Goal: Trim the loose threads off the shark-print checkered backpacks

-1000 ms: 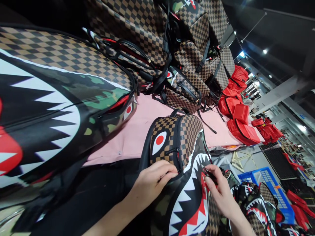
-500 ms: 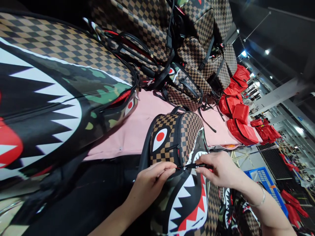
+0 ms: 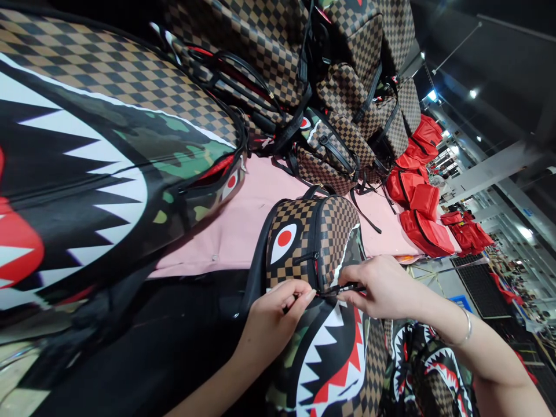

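A brown checkered backpack [image 3: 324, 243] with a shark-mouth print, white teeth and a red-and-white eye lies in front of me on the pink table cover [image 3: 243, 226]. My left hand [image 3: 273, 318] rests on the backpack's front, fingertips pinched at the zipper line near the shark mouth. My right hand [image 3: 376, 286] holds a thin black tool [image 3: 341, 289], its tip pointing left and meeting the left fingertips at the seam. A bracelet sits on my right wrist.
A large shark-print backpack [image 3: 95, 168] fills the left. A pile of checkered backpacks [image 3: 304, 75] rises at the back. Red bags [image 3: 417, 197] lie at the table's far right. More shark-print bags [image 3: 434, 365] sit low on the right.
My right hand has lifted from the backpack's lower right side and moved left and up, bringing the thin black tool to the zipper line beside my left fingertips. The left hand barely moved.
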### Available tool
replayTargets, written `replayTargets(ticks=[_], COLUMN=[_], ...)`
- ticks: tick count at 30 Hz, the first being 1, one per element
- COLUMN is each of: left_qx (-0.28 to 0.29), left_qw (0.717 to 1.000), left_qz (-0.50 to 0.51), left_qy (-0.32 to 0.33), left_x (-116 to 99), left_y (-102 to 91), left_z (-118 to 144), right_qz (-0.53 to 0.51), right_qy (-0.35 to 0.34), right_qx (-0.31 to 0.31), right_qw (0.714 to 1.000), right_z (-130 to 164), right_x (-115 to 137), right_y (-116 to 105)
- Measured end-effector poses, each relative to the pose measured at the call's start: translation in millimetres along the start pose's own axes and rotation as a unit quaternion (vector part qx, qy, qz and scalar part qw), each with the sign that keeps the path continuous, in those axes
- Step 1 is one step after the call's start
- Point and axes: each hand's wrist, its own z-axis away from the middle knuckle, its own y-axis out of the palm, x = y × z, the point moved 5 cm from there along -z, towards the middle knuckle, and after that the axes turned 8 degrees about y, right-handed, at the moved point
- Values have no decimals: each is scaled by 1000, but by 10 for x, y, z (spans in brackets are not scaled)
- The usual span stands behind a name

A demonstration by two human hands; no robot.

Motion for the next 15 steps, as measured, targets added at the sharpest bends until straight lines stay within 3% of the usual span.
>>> replayTargets(ticks=[6, 15], left_qx=[-29, -29], left_qw=[992, 983], left_qz=[98, 155], left_qy=[-80, -94], left_x=[49, 52], left_y=[41, 43], left_z=[29, 43], right_qz=[37, 102], right_qy=[3, -8], right_qx=[37, 118], right_qw=[999, 988], right_z=[-127, -324], right_x=[63, 235], right_y=[-83, -206])
